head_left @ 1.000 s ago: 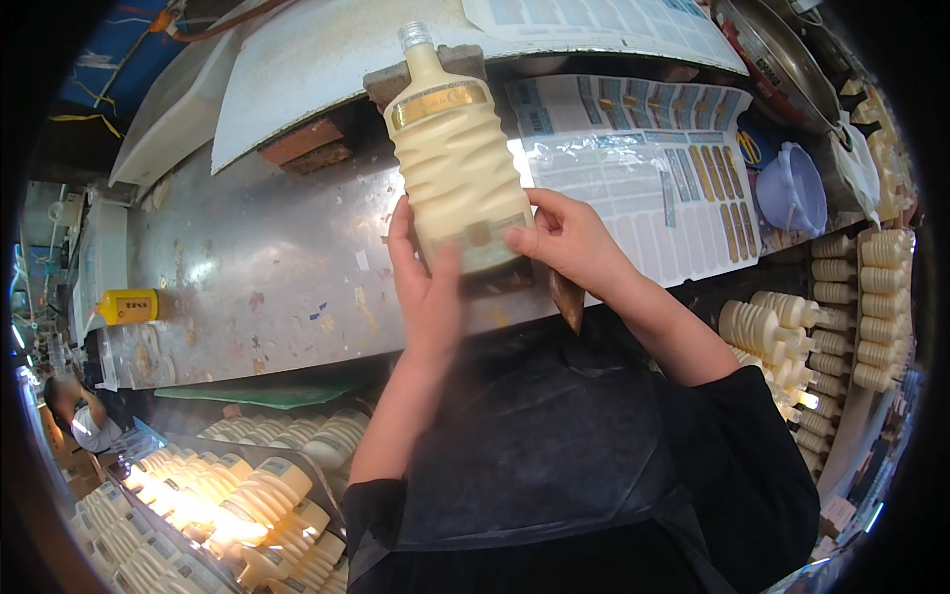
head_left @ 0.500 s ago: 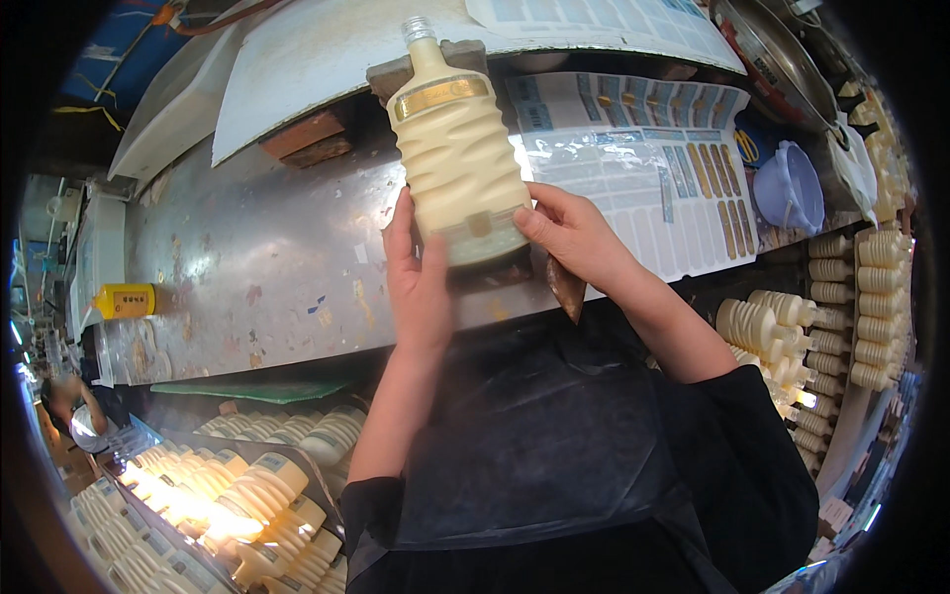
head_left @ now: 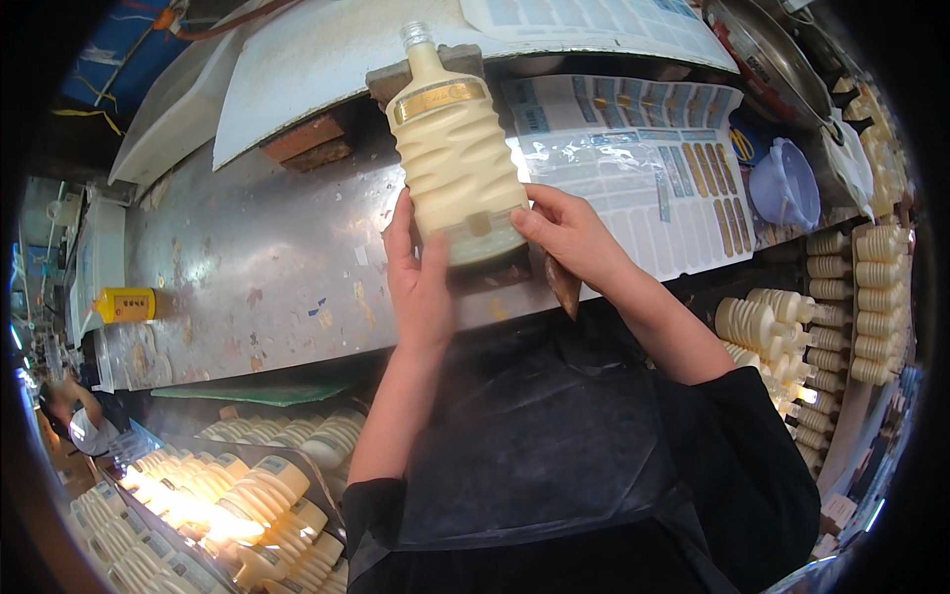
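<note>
A cream-coloured bottle [head_left: 453, 158] with a wavy body and a clear threaded neck leans back, its neck pointing away from me. Behind its shoulders is a grey block [head_left: 461, 59]. A gold label strip [head_left: 435, 99] crosses the shoulder, and a see-through band [head_left: 479, 226] with a small gold patch runs round the lower body. My left hand [head_left: 420, 282] grips the bottle's lower left side, thumb on the front. On the lower right edge, my right hand [head_left: 572, 236] presses its thumb near the band's end. Below that hand juts a brown pointed piece [head_left: 562, 287].
Label sheets [head_left: 614, 223] lie right of the bottle on the metal table [head_left: 247, 267]. Farther right stand a lilac bucket [head_left: 785, 185] and a large metal pan [head_left: 767, 59]. More bottles [head_left: 267, 490] fill crates at lower left; others [head_left: 879, 307] are stacked right. A yellow container [head_left: 127, 304] stands left.
Both hands keep their hold on the bottle in nearly the same place. The view has shifted very slightly, and a person at the far left has moved a little.
</note>
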